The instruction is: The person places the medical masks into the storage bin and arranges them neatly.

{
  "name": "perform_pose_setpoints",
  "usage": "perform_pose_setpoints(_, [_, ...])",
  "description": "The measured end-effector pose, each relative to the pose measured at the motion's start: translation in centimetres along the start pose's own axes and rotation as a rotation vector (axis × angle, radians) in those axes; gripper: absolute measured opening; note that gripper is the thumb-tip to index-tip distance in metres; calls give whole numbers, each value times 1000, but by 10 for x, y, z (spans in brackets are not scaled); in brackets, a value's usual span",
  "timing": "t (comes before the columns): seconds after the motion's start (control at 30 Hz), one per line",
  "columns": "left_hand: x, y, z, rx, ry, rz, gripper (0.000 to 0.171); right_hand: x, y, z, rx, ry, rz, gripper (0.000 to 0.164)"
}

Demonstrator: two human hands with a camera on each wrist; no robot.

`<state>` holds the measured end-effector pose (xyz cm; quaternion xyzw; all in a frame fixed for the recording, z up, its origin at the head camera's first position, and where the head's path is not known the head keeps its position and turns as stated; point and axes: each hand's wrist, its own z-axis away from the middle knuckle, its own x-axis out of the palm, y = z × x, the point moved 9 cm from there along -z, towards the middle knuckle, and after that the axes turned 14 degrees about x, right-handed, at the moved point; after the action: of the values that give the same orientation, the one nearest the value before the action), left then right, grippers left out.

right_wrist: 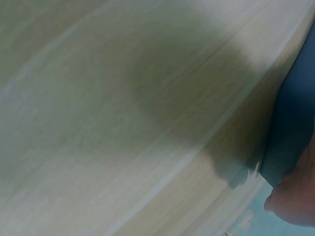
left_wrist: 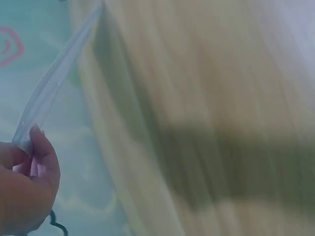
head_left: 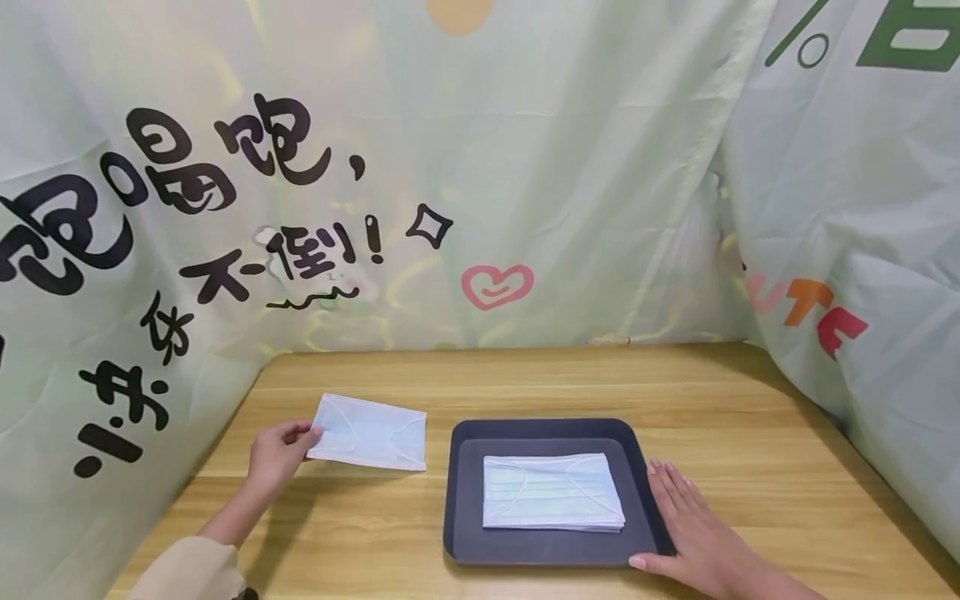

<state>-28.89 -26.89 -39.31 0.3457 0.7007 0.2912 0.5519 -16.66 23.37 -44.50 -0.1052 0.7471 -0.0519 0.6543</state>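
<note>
My left hand [head_left: 277, 450] pinches a light-blue disposable face mask [head_left: 371, 432] by its left edge, thumb against fingers. The mask is held above the table, left of a dark grey rectangular tray [head_left: 555, 548]. From the left wrist view the same mask [left_wrist: 59, 73] appears nearly edge-on. Inside the tray lies a flat stack of similar masks [head_left: 551, 492], with ear loops showing on the top one. My right hand [head_left: 701, 533] rests along the tray's right side, fingers straight and thumb at the near right corner. The right wrist view catches only part of that hand [right_wrist: 298, 196].
The wooden table [head_left: 360, 533] carries the tray. Printed cloth [head_left: 585, 183] hangs along the back and both sides, meeting the table's edges. A shadow of the left arm falls on the wood.
</note>
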Motion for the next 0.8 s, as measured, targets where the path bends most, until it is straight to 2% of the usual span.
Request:
perform_pose_setpoints(0.2, [2, 12, 2, -38, 22, 131, 35, -4, -2, 3, -42, 72, 12, 106])
perform_pose_setpoints(0.5, [5, 14, 6, -98, 58, 348, 44, -2, 0, 3, -13, 40, 0, 104])
perform_pose_setpoints(0.63, [19, 16, 12, -138, 59, 455, 35, -4, 0, 2, -16, 41, 2, 104])
perform_pose_setpoints(0.8, [45, 22, 25, -187, 40, 583, 20, -4, -2, 1, -26, 36, 6, 103])
